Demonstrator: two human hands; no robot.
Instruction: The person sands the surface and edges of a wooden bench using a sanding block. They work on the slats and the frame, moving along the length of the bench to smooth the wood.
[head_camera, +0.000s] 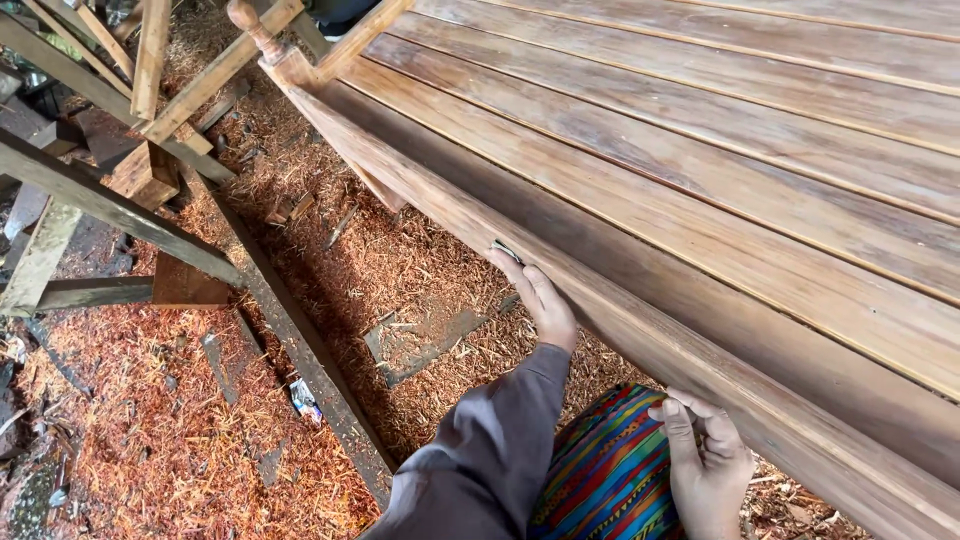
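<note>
Left hand (535, 295) grip clamped on half-hidden sandpaper (506, 250); right hand (705, 465) grip curled shut under rail (600, 300).

The person is wearing a long grey sleeve (490, 450) of plain, softly creasing cloth, which is running from the six o'clock edge of the view up toward twelve o'clock and ending in a loose cuff at the wrist of the bare left hand (535, 295). At about five o'clock a garment of bright woven stripes (605, 470) is showing, with bands of blue, red, green, yellow and orange running slantwise. The right hand (705, 465) is showing bare, with no sleeve, ring or watch appearing on it.
</note>
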